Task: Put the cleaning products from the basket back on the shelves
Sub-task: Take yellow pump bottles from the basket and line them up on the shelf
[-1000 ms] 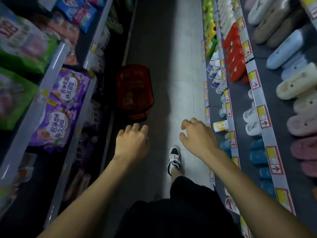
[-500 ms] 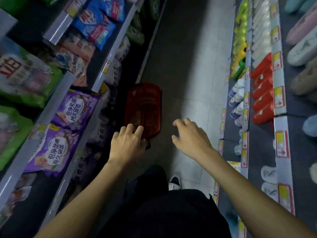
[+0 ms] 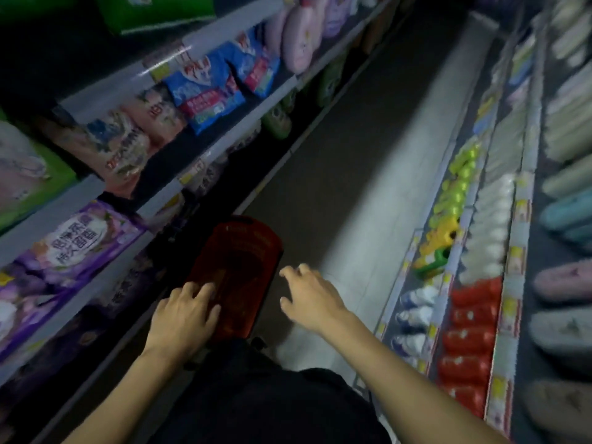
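- The red basket (image 3: 246,251) stands on the aisle floor (image 3: 368,149), close against the foot of the left-hand shelves (image 3: 48,219) and just ahead of the person. Its inside is dark and blurred, so I cannot tell what lies in it.
- The left hand (image 3: 184,315) is stretched out over the near end of the basket, palm down, with the fingers loosely spread and nothing held. I cannot tell whether it touches the rim.
- The right hand (image 3: 310,299) hangs just beside the basket's right side, above the floor. Its fingers are apart and slightly bent, and it is empty too.
- Both bare forearms reach forward from the bottom of the view, over the person's black shorts (image 3: 256,398).
- The left-hand shelves hold purple bags (image 3: 77,248) on a lower level. Blue bags (image 3: 208,88) sit higher up, and pink bottles (image 3: 298,36) stand farther along that same level.
- Across the aisle, the right-hand shelves (image 3: 515,261) carry yellow-green bottles (image 3: 455,187) and a row of white bottles (image 3: 493,225) beside them. Red packs (image 3: 471,318) sit nearer the person.
- Slippers (image 3: 563,280) in pale colours fill the outermost tier on the right.
- The whole scene is dim and smeared by motion, so labels and small print cannot be read.
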Demonstrator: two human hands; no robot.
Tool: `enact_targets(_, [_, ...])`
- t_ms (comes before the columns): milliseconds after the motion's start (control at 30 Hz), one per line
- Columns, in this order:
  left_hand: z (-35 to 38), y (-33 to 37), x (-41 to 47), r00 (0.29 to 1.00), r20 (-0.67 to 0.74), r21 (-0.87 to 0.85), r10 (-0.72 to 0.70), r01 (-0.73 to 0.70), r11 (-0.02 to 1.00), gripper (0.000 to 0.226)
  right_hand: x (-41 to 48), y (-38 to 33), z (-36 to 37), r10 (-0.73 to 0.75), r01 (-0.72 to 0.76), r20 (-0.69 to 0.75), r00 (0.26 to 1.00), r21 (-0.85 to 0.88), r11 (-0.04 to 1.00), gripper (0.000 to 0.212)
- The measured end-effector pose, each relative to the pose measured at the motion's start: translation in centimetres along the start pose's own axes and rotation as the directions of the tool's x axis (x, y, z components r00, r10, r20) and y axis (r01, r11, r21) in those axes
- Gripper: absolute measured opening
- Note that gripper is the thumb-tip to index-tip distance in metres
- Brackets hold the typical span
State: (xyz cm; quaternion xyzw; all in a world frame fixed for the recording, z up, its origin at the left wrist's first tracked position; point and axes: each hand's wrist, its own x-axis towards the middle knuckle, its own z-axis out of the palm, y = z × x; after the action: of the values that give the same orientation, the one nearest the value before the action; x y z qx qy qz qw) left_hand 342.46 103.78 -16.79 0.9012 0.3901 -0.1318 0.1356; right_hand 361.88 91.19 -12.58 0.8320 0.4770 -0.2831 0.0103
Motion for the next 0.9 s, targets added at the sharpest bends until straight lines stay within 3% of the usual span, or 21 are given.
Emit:
enact_targets(133, [-1.1,-0.5,4.4,0.993,0.012,-0.054,-0.116,0.116,0.992,0.051,6.5,0.5,-3.2,-0.081,0.082,0.023,0.996,-0.045,0.996,0.049])
enact_targets(300, [-0.7,-1.4,7.4,0.952,0.046,-0.148,-0.302,0.305,0.941,0.048,14.4,-0.9,-4.7,-0.242,0.266,0.187,0.952,-0.115,0.957,0.049])
enact_targets(600, [4.0,1.3,10.7,0.710,0.238,-0.273,-0.663,0.703,0.656,0.043,28.8,-3.1,-3.1,-0.455,0.648,0.543,0.705,-0.233,0.726,0.052])
enact_targets(700, [7.7,2.7,11.8,0.583,0.360,-0.350,-0.728,0.808,0.474,0.046,33.2,-3.0,-0.9,-0.436,0.725,0.659,0.613,-0.249,0.643,0.054])
enact_targets(767, [11.5,3.6,12.7,0.493,0.439,-0.457,-0.751,0.843,0.286,0.051,36.2,-2.5,1.6,-0.394,0.746,0.721,0.570,-0.253,0.615,0.054])
enact_targets(833, [15.6,4.2,14.2,0.418,0.536,-0.607,-0.734,0.795,0.009,0.053,39.2,-1.9,4.7,-0.343,0.735,0.754,0.560,-0.262,0.625,0.054])
enact_targets(900, [19.8,4.1,15.9,0.353,0.651,-0.688,-0.672,0.648,-0.326,0.056,42.3,-1.4,8.6,-0.287,0.692,0.786,0.548,-0.232,0.684,0.058])
